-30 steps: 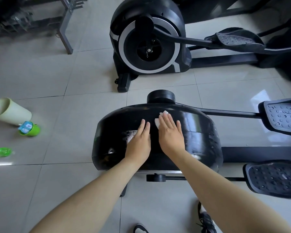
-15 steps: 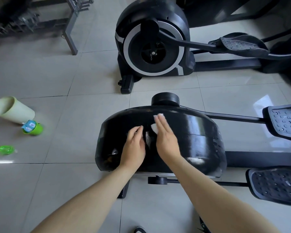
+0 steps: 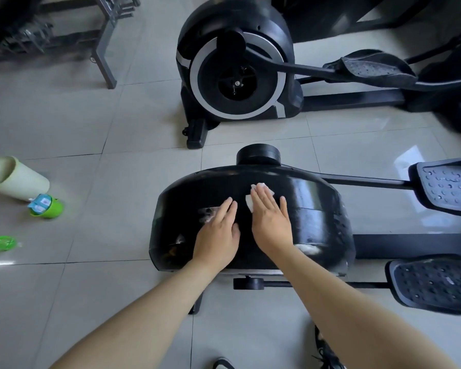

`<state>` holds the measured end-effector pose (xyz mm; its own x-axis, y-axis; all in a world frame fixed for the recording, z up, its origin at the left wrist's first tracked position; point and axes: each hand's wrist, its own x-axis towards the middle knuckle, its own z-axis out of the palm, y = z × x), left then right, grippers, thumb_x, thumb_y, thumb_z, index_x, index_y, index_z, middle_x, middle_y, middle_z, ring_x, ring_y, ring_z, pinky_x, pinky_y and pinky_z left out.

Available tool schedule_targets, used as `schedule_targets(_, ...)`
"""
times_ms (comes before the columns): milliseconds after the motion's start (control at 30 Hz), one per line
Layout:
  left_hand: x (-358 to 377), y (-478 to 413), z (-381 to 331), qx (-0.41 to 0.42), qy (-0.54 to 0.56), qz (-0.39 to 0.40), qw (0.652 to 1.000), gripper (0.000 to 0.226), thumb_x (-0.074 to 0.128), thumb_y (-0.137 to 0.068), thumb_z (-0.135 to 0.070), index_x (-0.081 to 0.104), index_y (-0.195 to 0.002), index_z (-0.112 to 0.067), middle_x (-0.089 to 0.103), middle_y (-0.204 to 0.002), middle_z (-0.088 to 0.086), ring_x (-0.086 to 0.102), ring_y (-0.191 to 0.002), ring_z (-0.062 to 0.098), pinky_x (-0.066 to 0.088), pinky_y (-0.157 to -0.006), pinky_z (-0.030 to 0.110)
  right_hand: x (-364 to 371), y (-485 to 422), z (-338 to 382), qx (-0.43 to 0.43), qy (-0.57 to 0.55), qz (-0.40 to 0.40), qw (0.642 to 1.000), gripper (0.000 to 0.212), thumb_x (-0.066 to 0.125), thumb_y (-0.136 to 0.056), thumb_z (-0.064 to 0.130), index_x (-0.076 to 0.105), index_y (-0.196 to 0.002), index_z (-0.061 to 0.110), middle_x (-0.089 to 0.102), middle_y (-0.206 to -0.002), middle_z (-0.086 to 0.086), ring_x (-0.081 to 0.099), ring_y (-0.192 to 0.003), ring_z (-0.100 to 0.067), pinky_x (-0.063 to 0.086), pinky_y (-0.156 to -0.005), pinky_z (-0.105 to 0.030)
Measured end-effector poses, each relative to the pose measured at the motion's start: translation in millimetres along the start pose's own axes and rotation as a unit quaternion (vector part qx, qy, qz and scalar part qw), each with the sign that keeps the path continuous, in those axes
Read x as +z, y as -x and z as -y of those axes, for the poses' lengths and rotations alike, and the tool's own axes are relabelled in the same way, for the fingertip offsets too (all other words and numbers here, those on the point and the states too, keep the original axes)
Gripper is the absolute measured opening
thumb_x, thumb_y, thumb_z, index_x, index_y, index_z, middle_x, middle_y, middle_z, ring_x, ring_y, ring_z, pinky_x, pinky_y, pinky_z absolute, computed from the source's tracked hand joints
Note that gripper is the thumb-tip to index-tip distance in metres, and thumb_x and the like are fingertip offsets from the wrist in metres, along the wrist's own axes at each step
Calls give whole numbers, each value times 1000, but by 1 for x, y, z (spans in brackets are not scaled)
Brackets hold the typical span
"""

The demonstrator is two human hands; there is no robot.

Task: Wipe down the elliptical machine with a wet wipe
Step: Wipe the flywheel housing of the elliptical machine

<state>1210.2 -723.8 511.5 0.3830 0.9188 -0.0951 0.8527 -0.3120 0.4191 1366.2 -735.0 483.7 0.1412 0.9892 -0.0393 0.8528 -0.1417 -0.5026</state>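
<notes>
The black flywheel housing of the near elliptical machine [image 3: 317,209] fills the middle of the view. My right hand [image 3: 270,221] lies flat on its top with straight fingers and presses a white wet wipe [image 3: 250,202] against the shell; only the wipe's edges show past my fingertips. My left hand [image 3: 218,231] rests flat on the housing just left of it, fingers straight, holding nothing. The two hands are a small gap apart.
Two black pedals [image 3: 447,187] [image 3: 434,283] stick out at the right. A second elliptical [image 3: 237,73] stands behind. On the tiled floor at the left lie a pale cup [image 3: 14,178], a green wipe canister [image 3: 47,206] and a green lid [image 3: 3,243]. My shoes [image 3: 328,352] show at the bottom.
My right hand with the wipe has slid a little right and flattened on the housing. My left hand has spread flat again. The view shifted slightly.
</notes>
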Motion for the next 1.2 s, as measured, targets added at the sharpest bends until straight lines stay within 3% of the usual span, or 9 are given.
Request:
schedule_targets(200, 20, -13, -45, 20, -56, 37, 998, 60, 39, -107, -34, 22, -162, -17, 5, -171, -8, 39, -144, 17, 37, -111, 39, -17, 16, -56, 114, -50, -21, 992, 64, 29, -103, 2, 15, -163, 19, 7, -171, 5, -1, -157, -8, 2, -126, -37)
schedule_targets(333, 33, -11, -52, 18, -97, 40, 994, 62, 34, -107, -36, 14, -163, -17, 0, -171, -7, 41, -138, 22, 35, -112, 42, -18, 37, -92, 190, -107, -34, 975, 64, 25, -102, -3, 19, -163, 18, 10, -171, 3, 1, -157, -9, 2, -128, -37)
schedule_targets(533, 36, -8, -57, -2, -133, 41, 990, 62, 28, -108, -37, 7, -164, -19, -6, -171, -9, 42, -130, 24, 34, -108, 41, -28, 59, -120, 315, -210, -56, 924, 55, 24, -106, 8, 30, -159, 22, 18, -169, 9, 27, -152, -22, 26, -122, -36)
schedule_targets(633, 37, -6, -58, -4, -125, 48, 991, 62, 29, -108, -37, 7, -164, -20, -7, -171, -10, 41, -133, 24, 33, -110, 42, -33, 58, -102, 259, -203, -66, 942, 57, 27, -106, 7, 29, -161, 23, 17, -168, 13, 21, -154, -11, 18, -120, -23)
schedule_targets(800, 40, 3, -50, 33, -80, 55, 995, 66, 44, -105, -33, 17, -163, -17, 7, -171, -7, 34, -145, 23, 30, -117, 45, -17, 58, -54, -1, -186, -29, 982, 53, 43, -106, 4, 39, -156, 17, 28, -164, 4, 24, -151, -7, 14, -114, -4)
schedule_targets(967, 44, 15, -47, 62, -113, 47, 991, 66, 44, -104, -39, 23, -162, -17, 12, -171, -3, 47, -129, 25, 37, -110, 45, -1, 73, -71, -18, -92, -48, 994, 72, 51, -90, -11, 40, -156, 14, 35, -163, -4, 23, -153, -12, 17, -125, -39)
schedule_targets(1033, 48, 17, -49, 56, -131, 44, 989, 65, 33, -104, -43, 21, -162, -17, 9, -171, -4, 49, -121, 25, 38, -107, 46, -4, 82, -89, 37, -76, -49, 995, 81, 47, -85, -17, 36, -158, 15, 31, -164, -2, 21, -154, -13, 11, -126, -37)
schedule_targets(1100, 51, 19, -51, 53, -149, 21, 987, 68, 23, -99, -45, 27, -161, -16, 15, -170, -3, 52, -109, 26, 42, -99, 46, -14, 91, -101, 143, -104, -50, 983, 80, 40, -87, -19, 35, -158, 17, 29, -165, 4, 28, -152, -19, 21, -125, -37)
schedule_targets(1200, 58, 25, -53, 41, -157, -10, 987, 65, 27, -99, -43, 35, -157, -15, 25, -168, -2, 53, -95, 25, 45, -88, 46, -30, 100, -105, 260, -133, -59, 954, 70, 30, -83, -20, 47, -139, 18, 43, -151, 6, 54, -116, -34, 48, -88, -38)
